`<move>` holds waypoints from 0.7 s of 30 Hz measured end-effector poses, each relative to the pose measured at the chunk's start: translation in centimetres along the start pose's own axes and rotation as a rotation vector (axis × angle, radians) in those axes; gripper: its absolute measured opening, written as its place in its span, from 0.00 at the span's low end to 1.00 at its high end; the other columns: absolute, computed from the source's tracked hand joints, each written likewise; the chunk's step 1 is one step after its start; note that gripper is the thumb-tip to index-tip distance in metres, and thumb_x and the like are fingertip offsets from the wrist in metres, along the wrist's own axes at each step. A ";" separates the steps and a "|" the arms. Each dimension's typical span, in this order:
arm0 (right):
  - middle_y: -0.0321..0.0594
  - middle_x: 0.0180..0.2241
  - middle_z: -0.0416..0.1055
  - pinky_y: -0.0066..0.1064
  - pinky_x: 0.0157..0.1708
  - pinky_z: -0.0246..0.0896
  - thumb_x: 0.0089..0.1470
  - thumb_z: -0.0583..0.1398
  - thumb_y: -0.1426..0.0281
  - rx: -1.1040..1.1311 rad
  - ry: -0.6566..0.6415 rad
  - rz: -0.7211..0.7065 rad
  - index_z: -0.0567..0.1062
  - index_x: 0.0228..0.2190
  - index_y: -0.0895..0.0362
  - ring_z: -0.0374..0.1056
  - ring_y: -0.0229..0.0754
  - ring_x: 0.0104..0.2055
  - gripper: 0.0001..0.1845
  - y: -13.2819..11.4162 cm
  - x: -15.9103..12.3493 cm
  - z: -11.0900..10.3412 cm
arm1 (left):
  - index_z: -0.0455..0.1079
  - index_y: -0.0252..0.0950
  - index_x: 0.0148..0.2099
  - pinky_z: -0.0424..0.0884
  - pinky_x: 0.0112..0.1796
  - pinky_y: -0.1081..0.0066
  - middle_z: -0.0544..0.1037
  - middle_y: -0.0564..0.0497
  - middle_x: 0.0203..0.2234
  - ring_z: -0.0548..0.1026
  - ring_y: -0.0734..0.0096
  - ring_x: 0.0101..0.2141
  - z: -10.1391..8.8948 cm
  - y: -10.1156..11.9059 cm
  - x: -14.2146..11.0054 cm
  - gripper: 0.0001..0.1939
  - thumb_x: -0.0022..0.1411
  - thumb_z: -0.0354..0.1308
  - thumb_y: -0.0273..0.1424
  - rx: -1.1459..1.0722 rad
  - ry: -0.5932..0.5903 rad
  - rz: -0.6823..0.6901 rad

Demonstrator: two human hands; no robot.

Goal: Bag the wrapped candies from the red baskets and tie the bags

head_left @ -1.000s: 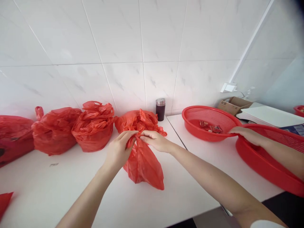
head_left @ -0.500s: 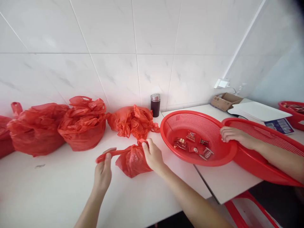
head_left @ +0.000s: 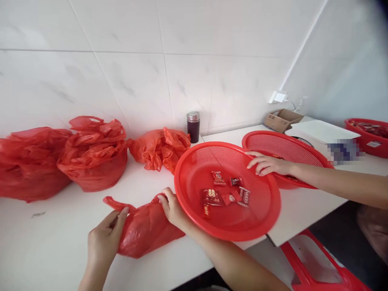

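A filled red plastic bag (head_left: pixel 144 228) lies on the white table in front of me. My left hand (head_left: pixel 107 232) pinches the bag's left end, and a twisted handle sticks out past the fingers. At the bag's upper right, my right hand (head_left: pixel 172 208) grips its edge between thumb and fingers. Right beside that hand, and partly over my forearm, is a red mesh basket (head_left: pixel 194 218) with several small wrapped snacks (head_left: pixel 212 197) in it. A co-worker's hand (head_left: pixel 266 163) rests on the far right rim of this basket.
Several full red bags (head_left: pixel 93 161) stand along the wall at left, with a crumpled red bag (head_left: pixel 157 147) beside a dark tumbler (head_left: pixel 193 128). Behind the co-worker's arm is a second red basket (head_left: pixel 251 141). A cardboard box (head_left: pixel 281 120) and a red stool (head_left: pixel 324 262) are at right.
The snack basket has moved left and nearer, up to my right arm, with the co-worker's hand on it. Both my hands and the bag have come closer to me.
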State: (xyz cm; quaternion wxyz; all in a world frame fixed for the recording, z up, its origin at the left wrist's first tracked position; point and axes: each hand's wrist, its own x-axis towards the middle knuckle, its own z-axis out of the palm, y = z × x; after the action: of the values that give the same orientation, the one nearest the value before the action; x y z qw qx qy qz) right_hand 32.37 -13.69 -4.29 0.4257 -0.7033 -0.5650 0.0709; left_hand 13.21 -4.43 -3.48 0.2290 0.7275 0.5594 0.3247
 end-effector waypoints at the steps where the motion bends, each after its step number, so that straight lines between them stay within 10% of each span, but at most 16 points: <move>1: 0.36 0.24 0.66 0.33 0.28 0.53 0.67 0.45 0.59 0.012 -0.007 -0.004 0.68 0.37 0.50 0.62 0.40 0.25 0.15 0.0 0.0 0.5 | 0.72 0.41 0.29 0.60 0.24 0.73 0.67 0.56 0.16 0.64 0.71 0.20 -0.1 -0.6 -0.2 0.20 0.56 0.55 0.52 -0.005 -0.003 -0.020; 15: 0.35 0.24 0.63 0.30 0.31 0.52 0.65 0.49 0.62 -0.020 -0.041 0.068 0.68 0.30 0.55 0.58 0.38 0.26 0.14 0.4 -0.1 2.0 | 0.75 0.41 0.30 0.60 0.28 0.71 0.77 0.52 0.25 0.69 0.66 0.26 0.3 -2.3 -1.1 0.15 0.54 0.60 0.47 -0.142 -0.028 -0.185; 21: 0.38 0.36 0.71 0.29 0.40 0.60 0.66 0.47 0.62 0.573 -0.093 0.058 0.69 0.35 0.54 0.67 0.39 0.38 0.15 -3.9 -2.1 1.8 | 0.72 0.36 0.30 0.64 0.27 0.72 0.73 0.53 0.24 0.69 0.70 0.26 -2.3 -3.4 -1.1 0.17 0.53 0.61 0.47 -0.564 0.113 -0.345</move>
State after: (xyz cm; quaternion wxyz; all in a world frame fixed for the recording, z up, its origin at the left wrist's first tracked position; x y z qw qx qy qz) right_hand 27.73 -14.54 -3.51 0.5784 -0.5661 -0.5205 0.2720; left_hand 9.08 -4.60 -4.47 0.4414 0.5110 0.5741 0.4632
